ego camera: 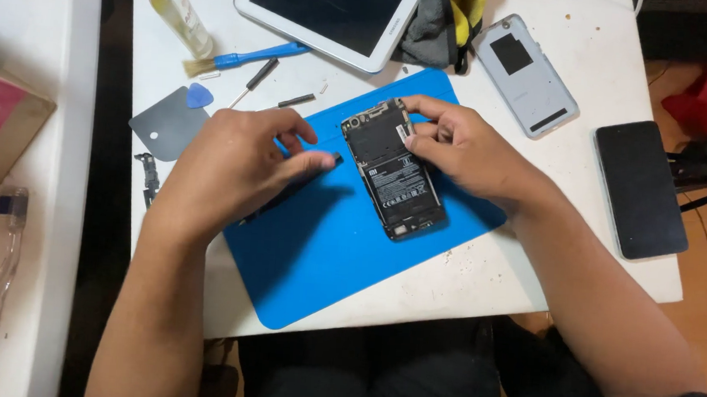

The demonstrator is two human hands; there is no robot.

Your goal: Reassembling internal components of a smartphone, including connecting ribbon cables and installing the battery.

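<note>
A white desk (595, 58) over a brown floor carries a blue mat (325, 254) near its front edge. On the mat lies an opened phone (393, 172), long axis running from the far edge toward the front-right corner. The right hand (457, 143) pinches its upper edge; the left hand (240, 166) pinches a small dark part (337, 158) just beside it.

bare forearms; black sleeve at right elbow; dark trousers
</note>
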